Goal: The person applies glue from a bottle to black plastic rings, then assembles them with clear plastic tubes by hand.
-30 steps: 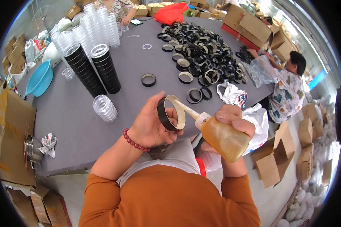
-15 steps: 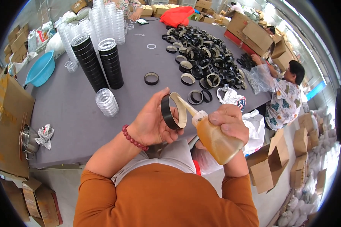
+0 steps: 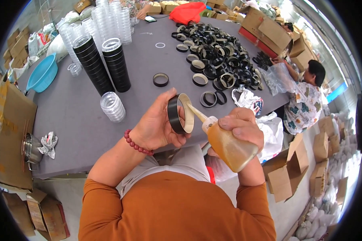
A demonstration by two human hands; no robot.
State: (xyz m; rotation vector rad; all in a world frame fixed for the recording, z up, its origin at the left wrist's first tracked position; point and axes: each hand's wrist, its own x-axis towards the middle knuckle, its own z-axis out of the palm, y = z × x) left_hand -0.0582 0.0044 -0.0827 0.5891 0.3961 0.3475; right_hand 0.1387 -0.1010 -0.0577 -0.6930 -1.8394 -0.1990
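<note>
My left hand [image 3: 154, 124] is closed round a black ring [image 3: 175, 116] with a cream inner wall, held on edge above the table's front. In my right hand [image 3: 245, 126] is a squeeze bottle [image 3: 228, 146] of amber liquid, tilted so its long nozzle reaches into the ring's opening, at or close to the inner wall. Whether liquid is coming out is too small to tell. One loose black ring [image 3: 161, 79] lies on the table just beyond my left hand. Farther right spreads a big heap of similar rings [image 3: 217, 52].
Two tall black stacks [image 3: 93, 66] stand left of centre, with clear plastic stacks [image 3: 108, 20] behind and a short clear stack [image 3: 113, 107] in front. A blue basin [image 3: 43, 73] sits at the left. A co-worker [image 3: 303, 94] handles a plastic bag [image 3: 279, 78] at the right.
The ring and both hands have shifted very slightly left in view. The nozzle stays inside the ring, and both grips are the same. The co-worker at the right has moved slightly.
</note>
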